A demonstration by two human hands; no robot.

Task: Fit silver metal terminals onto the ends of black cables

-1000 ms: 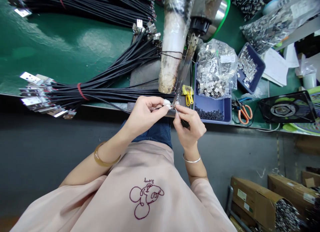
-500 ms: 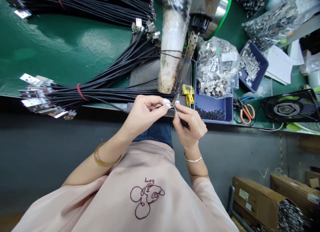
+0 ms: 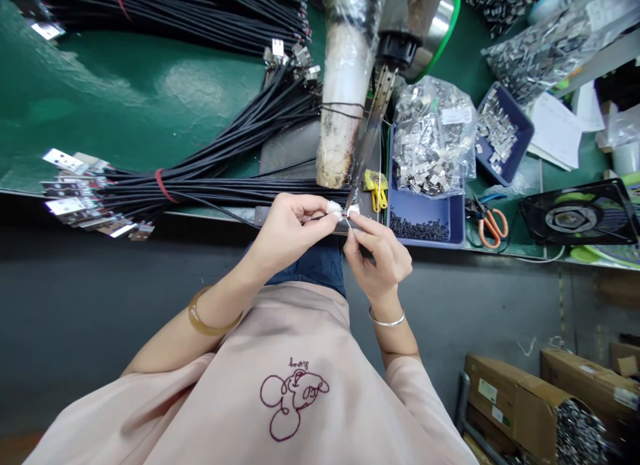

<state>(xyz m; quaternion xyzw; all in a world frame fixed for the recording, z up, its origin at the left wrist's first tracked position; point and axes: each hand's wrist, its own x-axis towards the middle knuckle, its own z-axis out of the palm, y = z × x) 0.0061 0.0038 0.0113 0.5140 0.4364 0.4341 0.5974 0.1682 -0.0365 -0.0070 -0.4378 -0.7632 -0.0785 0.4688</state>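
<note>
My left hand (image 3: 293, 228) is closed in a pinch, with taped fingertips, on the end of a thin black cable (image 3: 220, 213) at the bench's front edge. My right hand (image 3: 377, 255) is closed too, its fingers pinching a small metal piece (image 3: 351, 211) right against the cable end, and a thin dark tool shows in its grip. Both hands meet just below the slanted metal feed rail (image 3: 370, 128) of a bench machine. A bundle of black cables (image 3: 210, 181) with a red tie lies to the left, with metal connector shells at its ends.
A blue tray (image 3: 425, 218) with bagged metal shells and small black parts stands to the right. Beside it are yellow clippers (image 3: 376, 188), orange-handled scissors (image 3: 489, 225) and a black fan (image 3: 575, 218). A second blue tray (image 3: 500, 135) stands behind. Cardboard boxes (image 3: 515, 398) stand on the floor, lower right.
My right hand has shifted slightly left and down at the cable end, and the small metal piece now shows at my fingertips. The left hand has hardly moved.
</note>
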